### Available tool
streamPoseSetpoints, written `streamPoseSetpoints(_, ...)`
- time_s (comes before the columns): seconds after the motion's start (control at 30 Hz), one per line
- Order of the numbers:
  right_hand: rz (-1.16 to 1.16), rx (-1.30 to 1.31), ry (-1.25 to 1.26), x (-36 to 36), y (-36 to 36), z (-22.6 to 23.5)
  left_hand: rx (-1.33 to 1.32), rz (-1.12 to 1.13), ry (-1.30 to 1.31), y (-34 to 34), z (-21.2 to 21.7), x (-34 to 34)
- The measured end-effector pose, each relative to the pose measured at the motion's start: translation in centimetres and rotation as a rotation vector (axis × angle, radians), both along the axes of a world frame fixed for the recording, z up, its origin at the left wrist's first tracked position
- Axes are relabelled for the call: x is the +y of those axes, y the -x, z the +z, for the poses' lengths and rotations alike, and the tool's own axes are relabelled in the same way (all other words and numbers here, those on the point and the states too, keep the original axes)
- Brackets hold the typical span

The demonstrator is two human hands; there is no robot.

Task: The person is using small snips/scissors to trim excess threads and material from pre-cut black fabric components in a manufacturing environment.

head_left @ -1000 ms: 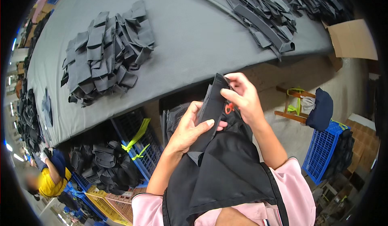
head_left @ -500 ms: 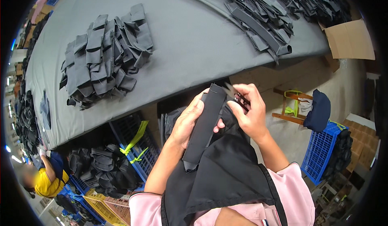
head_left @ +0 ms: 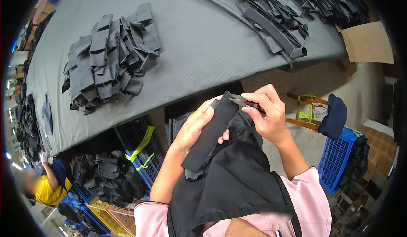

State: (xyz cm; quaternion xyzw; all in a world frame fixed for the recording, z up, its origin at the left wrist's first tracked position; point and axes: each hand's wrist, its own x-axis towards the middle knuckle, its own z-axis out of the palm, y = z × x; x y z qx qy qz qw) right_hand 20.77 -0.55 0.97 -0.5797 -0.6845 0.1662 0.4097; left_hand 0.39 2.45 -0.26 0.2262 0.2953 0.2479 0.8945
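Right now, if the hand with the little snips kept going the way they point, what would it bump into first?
Probably the top end of the dark fabric strip that the left hand holds; the right hand aims its snips straight at it.

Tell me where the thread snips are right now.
Head view, centre-right: the snips are pinched in the right hand, tips at the top edge of the black strip held by the left hand.

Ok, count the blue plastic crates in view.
3, maybe more hidden: one blue plastic crate under the grey table, one blue plastic crate at right on the floor, one blue plastic crate lower left.
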Motion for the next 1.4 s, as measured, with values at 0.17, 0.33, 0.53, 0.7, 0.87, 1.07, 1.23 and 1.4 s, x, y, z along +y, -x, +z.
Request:
streamPoseSetpoints(0.17,0.188,-0.088,0.045,0.9,-1.8,0.6,-0.065,-0.049,0.009,0.2,-0.1,0.0)
streamPoseSetpoints(0.33,0.299,-0.080,0.060,1.7,-2.1,0.7,-0.007,-0.095,0.042,0.1,0.5,-0.2)
streamPoseSetpoints(0.53,0.204,-0.071,0.033,0.9,-1.7,0.1,-0.001,-0.092,0.042,0.0,0.3,-0.1)
streamPoseSetpoints(0.7,0.114,0.039,0.182,0.4,-1.9,-0.1,0.003,-0.098,0.032,-0.3,0.4,0.2)
streamPoseSetpoints(0.87,0.064,0.252,0.262,0.5,-2.0,0.1,0.010,-0.103,0.038,-0.2,0.3,0.1)
streamPoseSetpoints(1.07,0.148,0.678,0.420,0.2,-1.6,-1.7,-0.002,-0.086,0.074,-0.3,0.8,-0.1)
streamPoseSetpoints(1.23,0.092,0.902,0.607,-0.2,-1.0,-1.4,-0.041,-0.083,0.055,-0.2,0.7,0.0)
streamPoseSetpoints(1.4,0.030,1.134,0.598,-0.7,-0.8,-1.2,-0.035,-0.085,0.059,-0.2,0.8,-0.1)
